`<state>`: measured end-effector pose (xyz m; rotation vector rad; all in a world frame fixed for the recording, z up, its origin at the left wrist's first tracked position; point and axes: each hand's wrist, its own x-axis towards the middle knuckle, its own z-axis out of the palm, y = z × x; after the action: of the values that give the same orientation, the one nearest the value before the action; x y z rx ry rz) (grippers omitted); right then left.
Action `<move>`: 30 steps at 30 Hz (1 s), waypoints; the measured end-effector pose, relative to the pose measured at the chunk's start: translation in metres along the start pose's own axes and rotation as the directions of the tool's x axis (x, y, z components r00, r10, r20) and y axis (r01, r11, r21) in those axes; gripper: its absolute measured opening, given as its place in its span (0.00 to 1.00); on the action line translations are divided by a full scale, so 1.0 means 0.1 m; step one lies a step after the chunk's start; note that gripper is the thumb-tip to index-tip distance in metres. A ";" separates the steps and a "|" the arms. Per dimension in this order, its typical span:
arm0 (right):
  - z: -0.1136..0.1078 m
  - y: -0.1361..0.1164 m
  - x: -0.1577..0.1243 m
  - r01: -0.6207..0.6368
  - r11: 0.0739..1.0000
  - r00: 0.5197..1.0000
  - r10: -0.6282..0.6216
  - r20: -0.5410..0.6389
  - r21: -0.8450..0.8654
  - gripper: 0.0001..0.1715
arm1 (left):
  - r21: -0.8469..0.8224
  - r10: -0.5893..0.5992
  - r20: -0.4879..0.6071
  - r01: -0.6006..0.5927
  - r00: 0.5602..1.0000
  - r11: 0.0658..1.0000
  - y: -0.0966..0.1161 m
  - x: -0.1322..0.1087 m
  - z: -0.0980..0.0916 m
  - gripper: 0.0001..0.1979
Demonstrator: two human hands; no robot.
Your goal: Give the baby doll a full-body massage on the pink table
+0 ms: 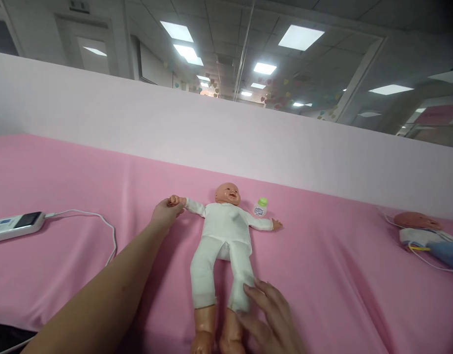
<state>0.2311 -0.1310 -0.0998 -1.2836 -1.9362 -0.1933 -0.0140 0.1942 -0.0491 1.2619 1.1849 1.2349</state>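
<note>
A baby doll [223, 236] in white clothes lies on its back on the pink cloth [322, 275], head away from me and arms spread. My left hand [166, 213] is closed around the doll's hand at the left. My right hand [271, 314] rests with fingers stretched out on the doll's lower leg, at the trouser cuff near the bottom edge. A small bottle with a green cap [260, 207] stands just beside the doll's shoulder on the right.
A white power bank with a phone on it [15, 225] lies at the left, its white cable [101, 231] looping toward me. Another doll with blue cloth and wires [427, 236] lies at the far right. A pale partition wall [226, 132] rises behind the cloth.
</note>
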 end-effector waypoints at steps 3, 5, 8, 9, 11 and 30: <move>0.18 -0.17 -0.11 -0.121 0.984 0.992 0.116 -0.043 -0.133 0.33 | -0.125 -0.033 0.071 0.042 0.997 0.991 0.03 -0.06 0.06 0.21; 0.21 -0.27 -0.11 -0.168 0.970 0.985 0.160 -0.062 -0.177 0.42 | -0.095 -0.015 0.056 0.020 0.998 0.995 0.05 -0.11 0.09 0.20; 0.20 -0.33 -0.08 -0.182 0.969 0.981 0.167 -0.102 -0.164 0.48 | 0.076 0.057 0.017 -0.058 0.998 0.995 0.11 -0.20 0.14 0.17; 0.19 -0.33 -0.09 -0.181 0.972 0.979 0.164 -0.119 -0.150 0.48 | 0.139 0.083 0.008 -0.083 0.997 0.987 0.13 -0.23 0.16 0.16; 0.21 -0.30 -0.13 -0.195 0.973 0.973 0.177 -0.145 -0.125 0.47 | 0.221 0.119 -0.015 -0.113 0.993 0.969 0.16 -0.28 0.21 0.16; -0.21 0.05 0.99 -0.309 0.945 0.949 0.314 -0.034 0.106 0.26 | 0.439 0.547 0.548 -0.774 0.633 0.456 0.20 -0.62 0.71 0.11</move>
<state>0.2289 -0.0686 -0.0195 -1.4817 -1.6514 0.0300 0.0562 0.1303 -0.0330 2.5749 0.8660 1.0701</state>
